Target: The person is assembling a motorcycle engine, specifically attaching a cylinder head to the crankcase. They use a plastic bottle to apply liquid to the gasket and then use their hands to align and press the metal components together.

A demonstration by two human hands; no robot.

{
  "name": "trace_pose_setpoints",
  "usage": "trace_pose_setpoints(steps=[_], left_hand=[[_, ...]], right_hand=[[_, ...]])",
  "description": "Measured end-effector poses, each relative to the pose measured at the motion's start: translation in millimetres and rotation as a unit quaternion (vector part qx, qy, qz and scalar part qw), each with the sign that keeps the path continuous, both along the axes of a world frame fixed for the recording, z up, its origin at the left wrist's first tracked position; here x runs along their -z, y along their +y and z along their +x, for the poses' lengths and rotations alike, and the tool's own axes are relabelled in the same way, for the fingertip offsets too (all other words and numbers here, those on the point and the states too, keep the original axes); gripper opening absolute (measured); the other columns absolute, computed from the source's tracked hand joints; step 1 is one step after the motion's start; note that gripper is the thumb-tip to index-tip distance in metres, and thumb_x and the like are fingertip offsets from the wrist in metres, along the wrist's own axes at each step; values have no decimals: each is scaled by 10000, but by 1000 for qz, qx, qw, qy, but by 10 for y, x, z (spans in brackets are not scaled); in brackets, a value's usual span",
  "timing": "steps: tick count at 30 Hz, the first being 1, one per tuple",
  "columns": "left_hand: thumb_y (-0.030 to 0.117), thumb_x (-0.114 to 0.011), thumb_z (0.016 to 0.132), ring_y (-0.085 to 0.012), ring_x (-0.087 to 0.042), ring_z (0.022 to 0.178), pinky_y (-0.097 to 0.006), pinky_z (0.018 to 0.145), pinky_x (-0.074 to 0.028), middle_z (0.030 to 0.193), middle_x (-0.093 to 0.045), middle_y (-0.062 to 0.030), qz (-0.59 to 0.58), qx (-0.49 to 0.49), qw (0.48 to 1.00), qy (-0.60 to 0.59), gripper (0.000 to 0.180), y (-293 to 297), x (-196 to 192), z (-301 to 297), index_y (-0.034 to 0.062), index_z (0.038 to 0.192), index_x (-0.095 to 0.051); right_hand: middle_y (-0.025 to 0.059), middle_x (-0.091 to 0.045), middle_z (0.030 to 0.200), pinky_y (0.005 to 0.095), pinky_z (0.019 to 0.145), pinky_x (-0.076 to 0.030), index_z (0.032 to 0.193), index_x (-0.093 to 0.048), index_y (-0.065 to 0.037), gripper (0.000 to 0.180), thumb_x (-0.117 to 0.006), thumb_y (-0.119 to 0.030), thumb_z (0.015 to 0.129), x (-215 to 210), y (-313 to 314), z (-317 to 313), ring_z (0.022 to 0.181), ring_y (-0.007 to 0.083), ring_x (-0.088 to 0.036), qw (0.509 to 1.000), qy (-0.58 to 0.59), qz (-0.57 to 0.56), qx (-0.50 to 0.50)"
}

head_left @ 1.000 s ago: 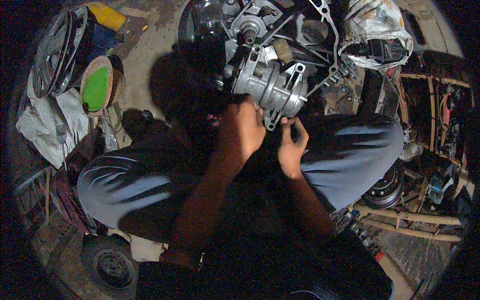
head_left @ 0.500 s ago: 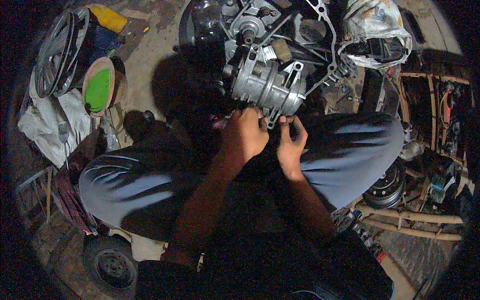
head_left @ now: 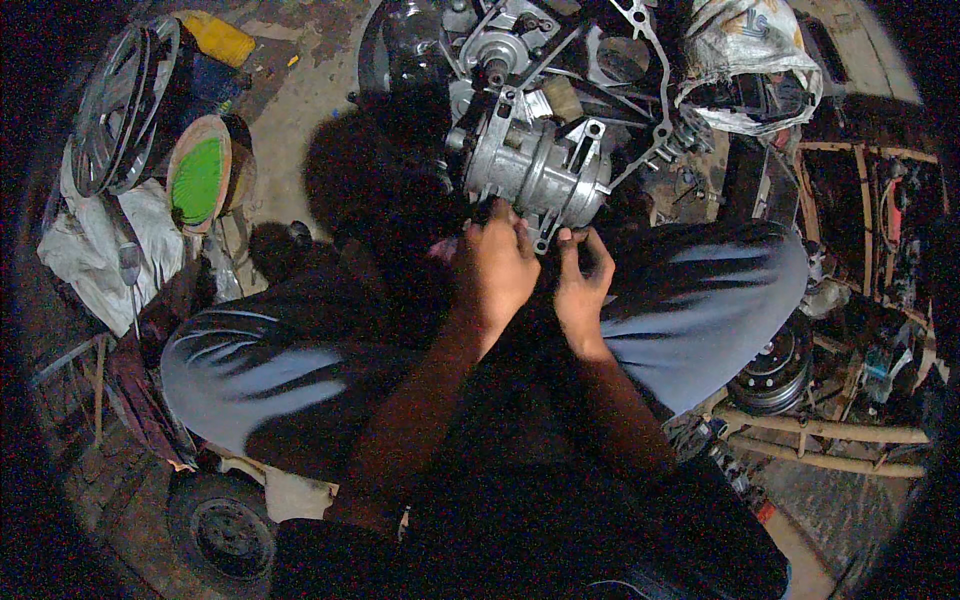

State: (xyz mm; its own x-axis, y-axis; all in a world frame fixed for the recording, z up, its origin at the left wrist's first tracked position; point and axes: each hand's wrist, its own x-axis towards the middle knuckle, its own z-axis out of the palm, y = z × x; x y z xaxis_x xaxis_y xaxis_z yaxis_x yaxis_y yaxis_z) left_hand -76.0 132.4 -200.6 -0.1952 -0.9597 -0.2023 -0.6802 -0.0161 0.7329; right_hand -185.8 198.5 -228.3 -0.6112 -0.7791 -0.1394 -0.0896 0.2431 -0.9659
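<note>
A silver cast-metal engine housing [head_left: 530, 165], roughly cylindrical with bolt lugs, lies tilted between my knees. My left hand [head_left: 497, 275] is closed against its lower left edge, fingers curled. What those fingertips pinch, if anything, is hidden in shadow beneath the housing. Beside the lower lug, my right hand [head_left: 583, 295] grips the housing's bottom edge with bent thumb and fingers. Just beyond stands a larger engine assembly [head_left: 497, 55] with a protruding shaft. A thin flat gasket [head_left: 664, 75] hangs along its right side.
A white sack [head_left: 745, 60] sits at the far right, near a wooden rack [head_left: 860, 215]. On the left are wheel rims [head_left: 120, 110], a green-lined round bowl [head_left: 197, 180] and a yellow container [head_left: 218, 40]. A small tyred wheel [head_left: 228, 530] lies lower left, a dark wheel hub [head_left: 772, 370] right.
My left hand has turned slightly at the wrist and its fingers have shifted a little up along the housing. The housing has barely moved; my right hand stays in place.
</note>
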Motion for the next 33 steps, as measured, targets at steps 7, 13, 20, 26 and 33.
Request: trace_pose_setpoints(steps=[7,13,20,26,33], left_hand=[[163,-590,973,-480,-683,747,-551,655,-551,787,-686,-262,-73,19,997,18,162,41,131,13,3,999,-608],[150,-596,971,-468,-679,673,-530,578,-539,698,-661,-255,-76,55,995,23,145,78,32,-6,26,1045,-590],[144,-594,974,-439,-693,701,-525,619,-534,714,-677,-223,-25,23,997,-76,118,218,269,51,44,1035,-587],[144,-549,1001,-429,-686,815,-525,717,-511,822,-699,-207,-52,-36,997,49,120,356,290,92,44,1048,-597],[221,-501,1048,-452,-655,952,-503,850,-503,978,-688,-239,-10,-86,991,99,228,562,510,74,22,1097,-602]], right_hand=[[36,-657,884,313,837,-477,961,-640,6,203,-713,-183,981,118,33,14,881,134,-575,998,46,24,31],[63,-682,916,317,862,-482,988,-646,22,224,-718,-190,978,106,42,-34,908,151,-599,1000,29,11,-1],[64,-689,930,327,887,-485,974,-651,22,220,-721,-188,974,158,54,19,917,157,-609,997,24,59,51],[9,-653,838,307,764,-463,904,-623,5,227,-686,-193,995,18,50,-55,811,121,-556,999,-11,28,-29],[11,-645,838,292,758,-454,902,-624,8,232,-684,-195,994,-77,51,49,819,111,-540,1000,-5,-11,-20]])
